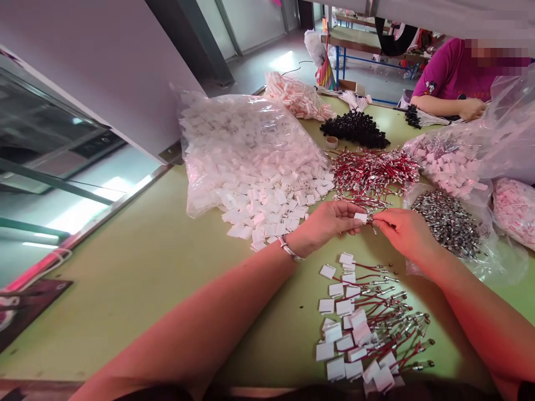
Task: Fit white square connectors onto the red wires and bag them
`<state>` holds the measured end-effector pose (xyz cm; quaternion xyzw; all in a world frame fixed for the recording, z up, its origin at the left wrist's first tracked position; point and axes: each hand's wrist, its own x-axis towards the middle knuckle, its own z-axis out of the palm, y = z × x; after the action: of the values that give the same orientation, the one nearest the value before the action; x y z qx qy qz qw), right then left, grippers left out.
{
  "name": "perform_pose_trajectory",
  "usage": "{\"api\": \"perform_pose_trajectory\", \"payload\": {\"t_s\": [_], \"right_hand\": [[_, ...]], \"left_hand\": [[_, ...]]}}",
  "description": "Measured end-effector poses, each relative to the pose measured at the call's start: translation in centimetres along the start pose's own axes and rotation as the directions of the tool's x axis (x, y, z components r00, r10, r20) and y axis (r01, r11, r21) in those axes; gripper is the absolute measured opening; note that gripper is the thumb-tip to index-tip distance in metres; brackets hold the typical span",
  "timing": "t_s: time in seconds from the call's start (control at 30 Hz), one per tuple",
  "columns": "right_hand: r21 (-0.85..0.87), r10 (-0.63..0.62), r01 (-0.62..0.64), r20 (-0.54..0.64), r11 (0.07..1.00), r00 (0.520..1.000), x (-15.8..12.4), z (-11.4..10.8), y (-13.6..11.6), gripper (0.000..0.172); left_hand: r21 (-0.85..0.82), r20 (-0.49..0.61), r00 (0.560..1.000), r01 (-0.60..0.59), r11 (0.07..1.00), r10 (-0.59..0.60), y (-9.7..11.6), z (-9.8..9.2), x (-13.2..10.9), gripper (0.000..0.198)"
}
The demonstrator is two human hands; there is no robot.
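Observation:
Between thumb and fingers, my left hand (336, 218) pinches a white plastic housing (360, 218). My right hand (403, 227) is closed at the housing's right end, its fingertips on a thin wire lead that they mostly cover. Below both hands lie several white housings with red wires and metal ends (363, 328), spread over the green tabletop (267, 312). Just beyond my fingers is a heap of red wire leads with metal terminals (374, 170). A pile of small metal parts (447, 223) sits on clear plastic to the right of my right hand.
A big clear bag (251, 139) spills white housings leftward of the wires. Behind stand black connectors (355, 128), a tape roll (331, 142) and pink-white pieces (296, 96). More bagged white parts (451, 161) lie right. Across the table sits a person in a magenta shirt (451, 69).

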<state>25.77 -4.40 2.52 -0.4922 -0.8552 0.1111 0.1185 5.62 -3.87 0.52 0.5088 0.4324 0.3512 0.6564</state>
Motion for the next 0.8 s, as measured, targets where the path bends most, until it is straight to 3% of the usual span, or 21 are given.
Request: {"api": "perform_pose_trajectory", "payload": {"t_s": [0.17, 0.33, 0.6, 0.67, 0.8], "right_hand": [[-0.151, -0.005, 0.02, 0.094, 0.988, 0.996, -0.1, -0.4, -0.9, 0.026], [-0.159, -0.015, 0.037, 0.135, 0.987, 0.991, -0.2, -0.7, -0.2, 0.023], [-0.176, -0.09, 0.139, 0.262, 0.975, 0.961, -0.2, 0.3, -0.6, 0.026], [-0.161, -0.066, 0.114, 0.276, 0.98, 0.959, -0.3, 0.7, -1.1, 0.025], [-0.12, 0.016, 0.018, 0.273, 0.993, 0.962, -0.1, 1.3, -1.3, 0.022]], "left_hand": [[0.108, 0.075, 0.997, 0.01, 0.994, -0.018, 0.2, 0.3, -0.3, 0.023], [0.114, 0.014, 1.0, 0.023, 0.993, -0.025, 0.3, 0.6, -0.3, 0.02], [0.259, 0.12, 0.992, 0.015, 0.966, -0.047, -1.0, 0.5, -0.3, 0.016], [0.414, 0.132, 0.991, -0.062, 0.908, 0.007, -0.8, 0.6, -0.4, 0.015], [0.696, 0.216, 0.96, -0.28, 0.661, 0.179, -0.4, 1.4, -0.6, 0.021]]}}
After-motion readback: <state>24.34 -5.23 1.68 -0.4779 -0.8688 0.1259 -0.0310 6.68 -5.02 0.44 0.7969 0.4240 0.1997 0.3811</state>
